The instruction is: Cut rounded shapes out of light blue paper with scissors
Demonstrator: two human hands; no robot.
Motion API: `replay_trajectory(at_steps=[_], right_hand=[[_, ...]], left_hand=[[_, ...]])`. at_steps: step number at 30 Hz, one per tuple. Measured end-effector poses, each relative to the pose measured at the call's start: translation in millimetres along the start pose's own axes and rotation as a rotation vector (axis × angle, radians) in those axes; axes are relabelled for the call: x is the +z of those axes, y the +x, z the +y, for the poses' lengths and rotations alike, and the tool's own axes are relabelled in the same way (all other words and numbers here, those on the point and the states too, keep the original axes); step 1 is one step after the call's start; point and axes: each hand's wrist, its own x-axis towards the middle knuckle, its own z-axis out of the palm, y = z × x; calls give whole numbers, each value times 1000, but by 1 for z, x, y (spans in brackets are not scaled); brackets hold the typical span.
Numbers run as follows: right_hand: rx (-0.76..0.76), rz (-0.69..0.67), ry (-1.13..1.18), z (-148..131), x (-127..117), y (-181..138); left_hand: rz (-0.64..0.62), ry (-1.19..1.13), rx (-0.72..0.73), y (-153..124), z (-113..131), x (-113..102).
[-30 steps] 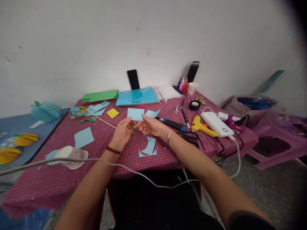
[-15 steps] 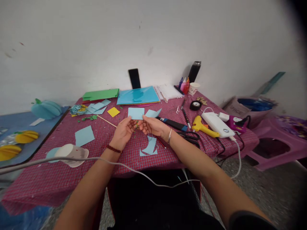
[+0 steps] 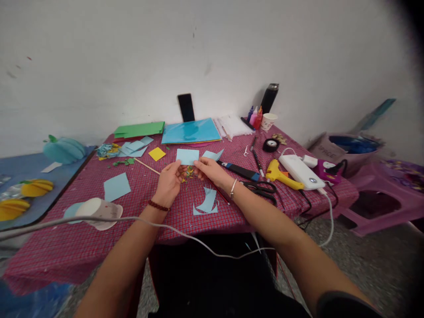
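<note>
A small light-blue sheet of paper (image 3: 187, 156) is held up above the table, gripped along its lower edge from both sides. My left hand (image 3: 170, 180) pinches its lower left corner, and my right hand (image 3: 212, 171) pinches the lower right corner. Beneath the hands lie small yellow and green paper scraps (image 3: 190, 171). Just behind my right hand rests another light-blue piece of paper (image 3: 213, 154), partly curled. Nearer to me are light-blue cut-offs (image 3: 208, 201) with curved edges. A yellow paper square (image 3: 157, 154) lies beyond my left hand.
Right of my hands are a box cutter (image 3: 240, 171), black scissors (image 3: 260, 190), a yellow glue gun (image 3: 281, 175) and a white power bank (image 3: 302, 172). A paper cup (image 3: 97, 212) lies on its side at left. A white cable (image 3: 195, 238) crosses in front. A phone (image 3: 186, 107) leans on the wall.
My right hand has shifted slightly left along the lower edge of the blue paper. The paper stays held in nearly the same place.
</note>
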Motion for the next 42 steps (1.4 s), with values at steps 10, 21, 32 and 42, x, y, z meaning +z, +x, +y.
replay_trajectory(at_steps=[10,21,32,42], right_hand=[[-48,89,-73,5,1,3],[-14,87,-29,2,0,3],[-75,78,-89,7,-3,6],[-234,91,-331,19,-8,12]], left_hand=[[18,63,29,-7,2,4],[-16,31,0,-2,1,3],[-70,22,39,1,-2,1],[-56,-98,-28,1,-2,4]])
